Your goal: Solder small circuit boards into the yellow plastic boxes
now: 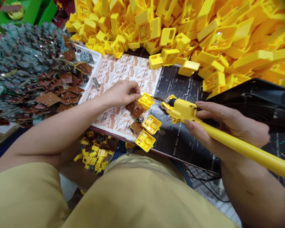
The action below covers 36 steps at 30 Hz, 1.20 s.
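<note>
My left hand point(122, 92) rests on the patterned board point(123, 71), fingers pinched on a small yellow plastic housing point(145, 101) at its edge. My right hand point(228, 125) is wrapped round a long yellow soldering iron point(182, 110), its tip pointing left toward that housing. Two more open yellow housings point(151, 124) point(145, 140) lie just below, beside brown circuit boards point(136, 114) and a small round speaker point(140, 119).
A huge heap of yellow housings point(204, 28) fills the back and right. A white tray point(95, 68) heaped with brown and grey circuit boards point(28, 63) sits at left. A black fan housing point(256, 101) is at right. Small yellow parts point(95, 156) lie in a box below.
</note>
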{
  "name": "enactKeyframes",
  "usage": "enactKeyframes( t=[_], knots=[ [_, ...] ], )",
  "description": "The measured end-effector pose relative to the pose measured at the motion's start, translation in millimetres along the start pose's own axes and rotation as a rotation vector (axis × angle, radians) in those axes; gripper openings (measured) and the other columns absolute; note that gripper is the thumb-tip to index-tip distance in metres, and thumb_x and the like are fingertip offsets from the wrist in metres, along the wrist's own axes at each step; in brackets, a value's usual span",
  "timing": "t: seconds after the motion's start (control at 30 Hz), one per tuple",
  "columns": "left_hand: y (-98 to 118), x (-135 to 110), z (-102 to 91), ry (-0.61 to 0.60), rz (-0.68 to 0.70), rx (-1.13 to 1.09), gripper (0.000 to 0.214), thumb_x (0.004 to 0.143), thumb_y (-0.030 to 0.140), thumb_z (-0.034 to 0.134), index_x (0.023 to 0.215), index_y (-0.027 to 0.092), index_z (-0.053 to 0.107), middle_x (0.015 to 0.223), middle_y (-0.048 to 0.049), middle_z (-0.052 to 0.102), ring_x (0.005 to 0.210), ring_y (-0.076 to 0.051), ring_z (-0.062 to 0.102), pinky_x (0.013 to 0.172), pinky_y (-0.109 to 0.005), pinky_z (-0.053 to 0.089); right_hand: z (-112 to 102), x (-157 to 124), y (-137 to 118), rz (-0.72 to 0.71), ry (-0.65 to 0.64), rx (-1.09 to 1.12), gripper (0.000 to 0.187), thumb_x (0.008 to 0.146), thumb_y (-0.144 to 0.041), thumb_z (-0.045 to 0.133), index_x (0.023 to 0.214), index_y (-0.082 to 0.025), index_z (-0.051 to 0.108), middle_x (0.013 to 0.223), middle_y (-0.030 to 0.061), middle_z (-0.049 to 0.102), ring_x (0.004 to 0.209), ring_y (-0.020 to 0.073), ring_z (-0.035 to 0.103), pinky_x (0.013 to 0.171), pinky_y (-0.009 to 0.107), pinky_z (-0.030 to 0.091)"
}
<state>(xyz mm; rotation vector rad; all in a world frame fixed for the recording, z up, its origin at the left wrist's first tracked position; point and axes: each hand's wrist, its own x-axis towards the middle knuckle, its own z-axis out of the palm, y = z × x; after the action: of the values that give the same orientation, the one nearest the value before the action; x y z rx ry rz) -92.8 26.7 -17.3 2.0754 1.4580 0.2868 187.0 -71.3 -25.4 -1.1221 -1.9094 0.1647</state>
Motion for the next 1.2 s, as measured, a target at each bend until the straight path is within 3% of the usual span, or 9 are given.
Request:
enactKeyframes(
  t=[0.13, 0.27, 0.43, 0.5, 0.57, 0.63, 0.7, 0.93, 1.2],
  knots=[
    [-7, -2, 7.4, -0.032, 0.000, -0.037, 0.005, 0.083, 0.021, 0.067, 0.082, 0.017, 0.070, 0.075, -0.0018, 0.071, 0.071, -0.015, 0.064, 0.074, -0.029, 0.047, 3, 0, -1, -0.020, 0.003, -0.029, 0.045, 0.080, -0.031, 0.083, 0.122, -0.033, 0.071, 0.090, -0.0014, 0.078, 0.069, 0.0183, 0.073, 0.059, 0.029, 0.060],
    [-5, -6, 3.6, -0.078, -0.084, -0.253, 0.005, 0.083, 0.015, 0.065, 0.078, 0.016, 0.067, 0.073, -0.0023, 0.073, 0.069, -0.014, 0.067, 0.071, -0.027, 0.050, 1, -5, 1, 0.063, 0.007, -0.050, 0.040, 0.083, -0.034, 0.080, 0.122, -0.033, 0.070, 0.093, -0.0005, 0.078, 0.073, 0.0198, 0.074, 0.062, 0.032, 0.060],
    [-5, -13, 2.4, -0.161, -0.161, -0.332, 0.004, 0.081, 0.015, 0.065, 0.083, 0.016, 0.068, 0.064, 0.0005, 0.070, 0.058, -0.013, 0.067, 0.063, -0.026, 0.052, 0, -6, 2, 0.043, 0.008, -0.049, 0.034, 0.084, -0.033, 0.079, 0.117, -0.032, 0.072, 0.093, -0.0017, 0.078, 0.071, 0.0166, 0.074, 0.063, 0.027, 0.060],
    [-5, -15, 2.6, -0.091, -0.106, -0.220, 0.007, 0.080, 0.018, 0.066, 0.083, 0.015, 0.071, 0.068, -0.0007, 0.073, 0.065, -0.014, 0.069, 0.072, -0.029, 0.055, 1, -4, 1, 0.039, 0.013, -0.049, 0.031, 0.085, -0.032, 0.079, 0.115, -0.030, 0.073, 0.091, -0.0018, 0.078, 0.070, 0.0163, 0.074, 0.062, 0.026, 0.060],
    [-5, -14, 1.5, -0.009, -0.019, -0.028, 0.009, 0.081, 0.020, 0.066, 0.083, 0.015, 0.074, 0.079, -0.0020, 0.077, 0.081, -0.017, 0.072, 0.094, -0.039, 0.054, 1, -2, 0, 0.030, 0.020, -0.046, 0.030, 0.084, -0.032, 0.079, 0.113, -0.029, 0.073, 0.091, -0.0016, 0.078, 0.069, 0.0163, 0.074, 0.061, 0.025, 0.060],
    [-4, -12, -0.9, 0.022, 0.059, 0.143, 0.012, 0.083, 0.022, 0.066, 0.086, 0.018, 0.076, 0.088, -0.0007, 0.079, 0.095, -0.019, 0.072, 0.113, -0.049, 0.041, 1, -2, -1, 0.023, 0.026, -0.046, 0.029, 0.084, -0.032, 0.079, 0.112, -0.029, 0.073, 0.092, -0.0015, 0.079, 0.068, 0.0166, 0.074, 0.061, 0.026, 0.060],
    [0, -8, -3.4, 0.020, 0.104, 0.235, 0.014, 0.086, 0.024, 0.064, 0.090, 0.020, 0.077, 0.089, 0.0017, 0.079, 0.097, -0.019, 0.071, 0.119, -0.053, 0.032, 1, -2, -2, 0.020, 0.024, -0.051, 0.027, 0.084, -0.033, 0.079, 0.110, -0.029, 0.074, 0.091, -0.0018, 0.079, 0.067, 0.0168, 0.074, 0.060, 0.026, 0.061],
    [20, 12, -4.2, -0.022, -0.008, 0.358, 0.017, 0.082, 0.020, 0.067, 0.094, 0.020, 0.079, 0.089, -0.0016, 0.076, 0.101, -0.024, 0.070, 0.105, -0.043, 0.046, 8, -7, -1, 0.107, 0.051, -0.022, 0.040, 0.085, -0.035, 0.079, 0.123, -0.030, 0.069, 0.095, -0.0013, 0.079, 0.075, 0.0192, 0.076, 0.062, 0.028, 0.062],
    [29, 15, -13.5, -0.124, -0.090, 0.230, 0.010, 0.078, 0.019, 0.071, 0.085, 0.016, 0.077, 0.077, 0.0008, 0.072, 0.077, -0.014, 0.067, 0.077, -0.026, 0.047, 17, 2, -7, -0.037, 0.047, -0.053, 0.025, 0.085, -0.033, 0.080, 0.107, -0.025, 0.071, 0.091, 0.0007, 0.079, 0.069, 0.0163, 0.075, 0.062, 0.024, 0.063]
  ],
)
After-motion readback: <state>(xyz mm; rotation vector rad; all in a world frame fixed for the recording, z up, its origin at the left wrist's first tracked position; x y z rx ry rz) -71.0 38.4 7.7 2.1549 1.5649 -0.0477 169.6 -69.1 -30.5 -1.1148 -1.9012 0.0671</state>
